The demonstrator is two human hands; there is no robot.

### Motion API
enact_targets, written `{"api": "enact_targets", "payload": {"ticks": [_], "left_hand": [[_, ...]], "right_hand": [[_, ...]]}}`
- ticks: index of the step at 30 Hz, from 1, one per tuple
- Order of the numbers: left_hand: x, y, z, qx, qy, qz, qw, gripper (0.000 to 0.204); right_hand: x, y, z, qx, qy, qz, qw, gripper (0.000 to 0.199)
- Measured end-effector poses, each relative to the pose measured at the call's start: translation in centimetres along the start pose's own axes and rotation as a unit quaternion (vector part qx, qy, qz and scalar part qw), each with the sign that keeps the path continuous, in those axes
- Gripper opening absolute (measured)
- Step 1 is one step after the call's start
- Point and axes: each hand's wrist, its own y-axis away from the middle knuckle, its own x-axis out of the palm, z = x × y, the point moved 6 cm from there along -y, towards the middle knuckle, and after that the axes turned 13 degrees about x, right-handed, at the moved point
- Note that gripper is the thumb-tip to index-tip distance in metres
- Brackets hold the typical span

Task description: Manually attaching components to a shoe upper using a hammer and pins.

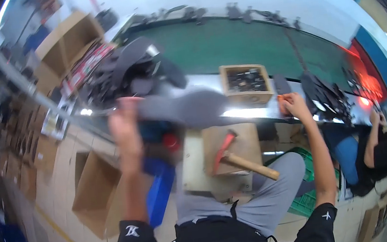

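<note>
Grey insole (187,108) in raised left hand (124,129) (blurred), right hand (293,104) outstretched

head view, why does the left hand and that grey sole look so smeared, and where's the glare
Head view: the left hand and the grey sole it holds are motion-blurred, while the hammer on the wooden block stays fairly sharp; glare streaks the metal bench edge; a red light flares at the right rim; fisheye bends the green conveyor belt.

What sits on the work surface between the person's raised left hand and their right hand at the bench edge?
In the head view, a red-headed wooden-handled hammer lies on a wooden block, between the left hand and right hand.
</note>
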Motion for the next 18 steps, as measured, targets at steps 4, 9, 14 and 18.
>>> {"api": "enact_targets", "payload": {"ticks": [4,9,14,18], "left_hand": [[-6.7,-10.9,9.6,0.075,-0.105,-0.163,0.978,0.054],[-6.7,-15.0,18.5,0.04,-0.288,-0.063,0.955,0.069],[-1.1,-8.8,15.6,0.129,-0.274,-0.032,0.953,0.063],[4.1,-2.0,6.6,0.164,-0.288,0.066,0.941,0.052]], "right_hand": [[-3.7,0.6,-3.5,0.162,0.076,-0.111,0.978,0.038],[-2.3,5.3,-1.9,0.073,0.056,0.003,0.996,0.072],[-3.7,4.9,-3.9,0.179,-0.132,-0.072,0.972,0.036],[-7.0,3.8,-1.5,0.169,-0.119,-0.148,0.967,0.027]]}}
